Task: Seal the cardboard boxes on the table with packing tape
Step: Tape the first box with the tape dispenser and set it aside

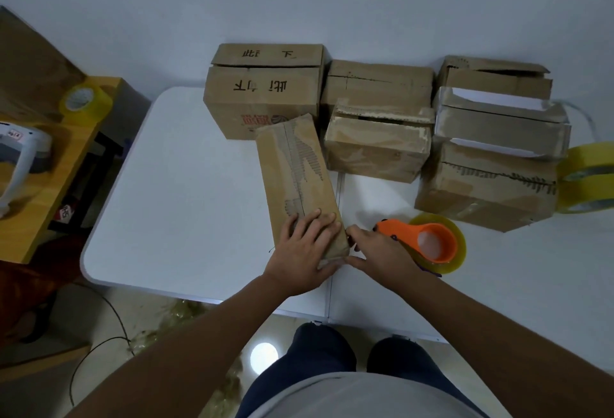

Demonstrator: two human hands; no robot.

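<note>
A long, narrow cardboard box (297, 182) lies near the middle of the white worktop (186, 191), its long axis running from about 11 o'clock at the far end to 5 o'clock at the near end, a worn centre seam along its top. The left hand (307, 251) lies flat over the near end, fingers straight and spread, pressing it down. The right hand (378, 251) is just beside that end at 3 o'clock, fingers curled round the handle of an orange tape dispenser (422, 240) loaded with a yellowish roll of packing tape (455, 245); the dispenser points away towards 3 o'clock. The right hand is therefore the nearer to the tape, and a strip would probably have to run up the seam towards 11 o'clock.

Whether a tape end is already stuck to the box cannot be made out; the near end face is hidden under both hands. Six more cardboard boxes (375, 145) crowd the far side from 12 to 2 o'clock, several with flaps ajar. Spare tape rolls (588, 178) are cut off at the right edge; another roll (84, 103) sits on a wooden side table (50, 185) at 9 o'clock.
</note>
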